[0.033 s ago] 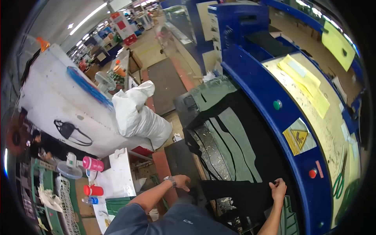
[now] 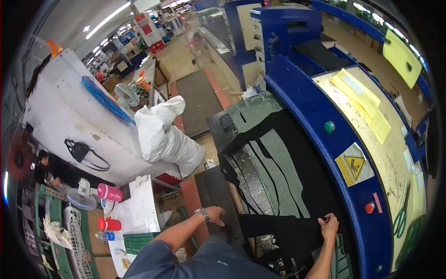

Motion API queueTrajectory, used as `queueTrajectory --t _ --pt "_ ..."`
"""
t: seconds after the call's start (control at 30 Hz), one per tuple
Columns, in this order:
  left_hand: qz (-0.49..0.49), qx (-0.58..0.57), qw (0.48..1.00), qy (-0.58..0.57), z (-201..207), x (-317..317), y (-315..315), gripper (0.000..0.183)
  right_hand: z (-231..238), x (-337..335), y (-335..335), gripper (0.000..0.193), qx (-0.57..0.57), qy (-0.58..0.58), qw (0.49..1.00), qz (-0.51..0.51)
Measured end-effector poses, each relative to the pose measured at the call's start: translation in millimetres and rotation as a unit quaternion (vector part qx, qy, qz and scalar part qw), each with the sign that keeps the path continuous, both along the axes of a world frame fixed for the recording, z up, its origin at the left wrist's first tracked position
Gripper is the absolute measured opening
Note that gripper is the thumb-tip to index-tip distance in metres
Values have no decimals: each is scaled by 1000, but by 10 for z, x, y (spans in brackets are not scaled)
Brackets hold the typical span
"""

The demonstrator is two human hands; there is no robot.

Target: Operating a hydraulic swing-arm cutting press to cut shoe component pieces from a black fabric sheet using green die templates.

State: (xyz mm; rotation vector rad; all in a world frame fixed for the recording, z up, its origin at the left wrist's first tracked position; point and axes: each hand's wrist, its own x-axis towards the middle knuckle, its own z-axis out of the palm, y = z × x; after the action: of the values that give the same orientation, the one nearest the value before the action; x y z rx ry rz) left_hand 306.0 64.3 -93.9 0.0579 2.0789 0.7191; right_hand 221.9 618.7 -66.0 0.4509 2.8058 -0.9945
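Note:
My left hand [image 2: 216,215], with a metal watch at the wrist, hangs loosely above a dark mat beside the work bed. It holds nothing and its fingers are partly stretched. On the right, my right hand [image 2: 329,225] pinches at the edge of a black fabric sheet [image 2: 278,225] with thumb and fingertips. This sheet has long cut-out openings; grey-green surface [image 2: 285,167] and a worn, debris-specked strip show through them. Part of the fabric's near end lies in shadow by my body.
A blue machine beam [image 2: 325,153] with green and red buttons curves along the right. Green-handled scissors [image 2: 402,216] and yellow sheets [image 2: 360,95] lie on its top. A white sack [image 2: 162,135] stands ahead left. Bottles, including a red one [image 2: 109,224], stand on a white table [image 2: 141,209].
The view has shifted very slightly. Both hands and the black fabric stay where they were.

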Motion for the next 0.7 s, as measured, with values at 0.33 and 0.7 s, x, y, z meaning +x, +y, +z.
queueTrajectory --t 0.33,0.7 --pt "33 62 975 209 627 -107 422 75 59 -120 -131 36 127 14 992 -13" --pt "132 258 901 322 1021 1100 90 75 2416 363 -1716 28 79 134 893 422"
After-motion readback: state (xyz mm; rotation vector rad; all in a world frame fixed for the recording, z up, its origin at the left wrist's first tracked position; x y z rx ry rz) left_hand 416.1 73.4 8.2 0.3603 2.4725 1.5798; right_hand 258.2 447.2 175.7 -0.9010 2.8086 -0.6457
